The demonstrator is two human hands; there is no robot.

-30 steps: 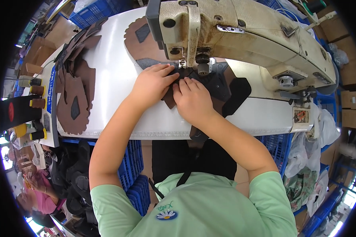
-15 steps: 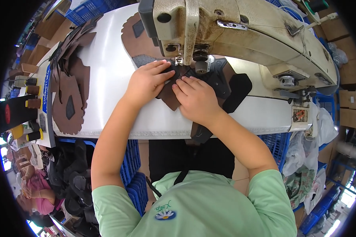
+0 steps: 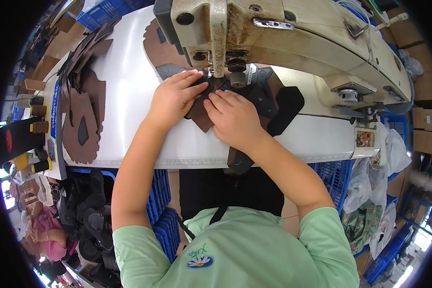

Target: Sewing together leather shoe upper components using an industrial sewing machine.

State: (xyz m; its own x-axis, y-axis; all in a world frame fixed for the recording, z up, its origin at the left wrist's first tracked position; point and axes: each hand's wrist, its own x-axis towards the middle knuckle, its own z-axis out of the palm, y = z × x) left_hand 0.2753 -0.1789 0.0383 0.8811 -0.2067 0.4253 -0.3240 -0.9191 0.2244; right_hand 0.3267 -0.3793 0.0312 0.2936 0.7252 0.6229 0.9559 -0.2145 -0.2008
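Under the head of a beige sewing machine (image 3: 293,45) lies a brown and black shoe-upper piece (image 3: 199,116), made of several joined panels. My left hand (image 3: 174,100) rests on it with fingers stretched out, their tips just left of the presser foot (image 3: 210,72). Close by on the right, my right hand (image 3: 235,117) lies flat on the same piece, its fingers pointing toward the needle area. Black padded panels spread out to the right of that hand, and a dark strip (image 3: 240,161) hangs over the table's front edge. The needle tip is too small to make out.
A pile of brown cut panels (image 3: 92,103) lies on the white table (image 3: 127,96) at left. Thread spools (image 3: 39,111) stand beyond it. Blue crates (image 3: 159,197) and a heap of black parts (image 3: 93,216) sit below. Plastic bags (image 3: 360,187) hang at right; another person sits at far left.
The machine head, shoe-upper piece and both hands appear slightly farther left in the picture. Both hands keep nearly the same place on the piece beside the presser foot.
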